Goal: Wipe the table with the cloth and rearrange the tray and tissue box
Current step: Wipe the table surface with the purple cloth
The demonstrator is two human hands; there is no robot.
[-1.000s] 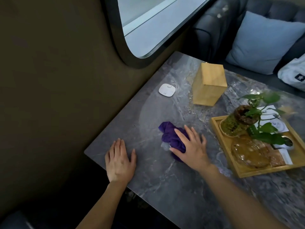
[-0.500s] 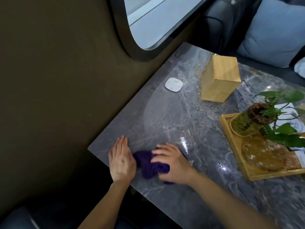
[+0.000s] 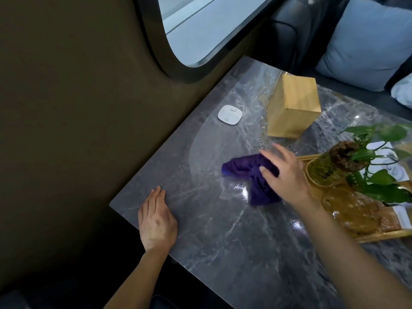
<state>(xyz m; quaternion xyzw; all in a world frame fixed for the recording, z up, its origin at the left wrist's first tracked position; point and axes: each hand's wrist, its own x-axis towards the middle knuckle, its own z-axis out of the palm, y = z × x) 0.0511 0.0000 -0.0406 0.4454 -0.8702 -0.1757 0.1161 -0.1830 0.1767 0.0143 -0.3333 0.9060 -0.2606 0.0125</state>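
A crumpled purple cloth point(image 3: 247, 172) lies on the grey marble table point(image 3: 200, 152), and my right hand point(image 3: 285, 175) presses on its right part with fingers spread over it. My left hand point(image 3: 157, 219) rests flat on the table's near left corner, holding nothing. The wooden tissue box point(image 3: 293, 108) stands upright behind the cloth. At the right, a wooden tray point(image 3: 379, 236) sits close beside my right hand; it carries a potted green plant point(image 3: 330, 168), an amber glass dish point(image 3: 350, 210) and some papers.
A small white square device point(image 3: 230, 114) lies near the wall edge of the table. A dark wall with an oval window point(image 3: 200, 30) runs along the left. A dark sofa with a light blue cushion point(image 3: 367, 41) stands behind the table.
My right hand swept the cloth from the near left edge, beside my left hand, back toward the tray. My left hand stayed flat in place.
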